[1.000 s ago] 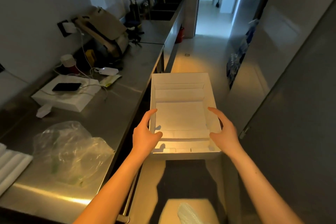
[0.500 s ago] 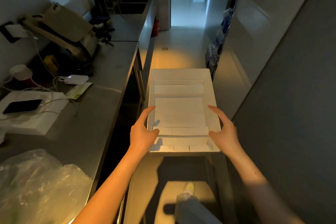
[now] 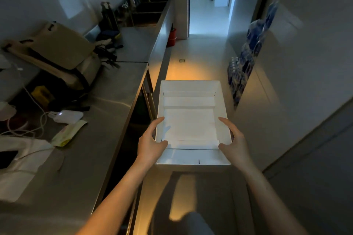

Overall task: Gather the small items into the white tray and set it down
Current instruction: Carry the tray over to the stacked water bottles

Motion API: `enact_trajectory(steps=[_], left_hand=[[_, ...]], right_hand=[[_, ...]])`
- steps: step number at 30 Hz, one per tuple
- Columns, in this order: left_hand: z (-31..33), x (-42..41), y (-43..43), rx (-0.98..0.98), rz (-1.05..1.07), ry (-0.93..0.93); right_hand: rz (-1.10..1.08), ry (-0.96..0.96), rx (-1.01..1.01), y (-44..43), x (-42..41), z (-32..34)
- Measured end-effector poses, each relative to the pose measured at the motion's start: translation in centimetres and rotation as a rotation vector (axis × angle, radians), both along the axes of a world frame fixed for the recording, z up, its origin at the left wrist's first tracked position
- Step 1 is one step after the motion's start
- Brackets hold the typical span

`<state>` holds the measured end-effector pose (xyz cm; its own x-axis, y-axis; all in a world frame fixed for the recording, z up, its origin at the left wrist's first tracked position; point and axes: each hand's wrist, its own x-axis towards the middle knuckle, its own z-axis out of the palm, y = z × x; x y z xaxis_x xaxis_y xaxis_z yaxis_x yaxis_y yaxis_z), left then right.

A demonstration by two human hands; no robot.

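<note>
I carry a white cardboard tray (image 3: 191, 89) in front of me, above the floor of a narrow kitchen aisle. My left hand (image 3: 150, 144) grips its left wall, thumb hooked over the rim. My right hand (image 3: 234, 143) grips the right wall the same way. The tray holds only folded white paper lining. On the steel counter (image 3: 107, 139) to the left lie small items: a white power bank (image 3: 66, 116) with a cable, a yellow-green sachet (image 3: 68, 132) and a dark phone (image 3: 6, 158) on a white box.
A beige bag (image 3: 57, 51) and a yellow object (image 3: 41, 91) sit further back on the counter, with bottles and a sink beyond. Grey cabinet doors (image 3: 286, 101) line the right side. The aisle runs ahead to a doorway; a red canister (image 3: 171, 37) stands by it.
I have walked forward along the counter with the tray; the plastic bag has passed out of view and the bag and sink are nearer. Both hands keep the same grip.
</note>
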<state>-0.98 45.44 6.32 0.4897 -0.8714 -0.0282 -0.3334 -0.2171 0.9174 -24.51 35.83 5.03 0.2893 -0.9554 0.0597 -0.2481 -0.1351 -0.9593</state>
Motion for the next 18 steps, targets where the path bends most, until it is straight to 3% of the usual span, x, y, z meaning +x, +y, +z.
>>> enact_trajectory(steps=[18], left_hand=[[-2.5, 13.5, -31.0, -0.082, -0.139, 0.072]], right_hand=[[-0.050, 0.057, -0.009, -28.9, 12.7, -2.2]])
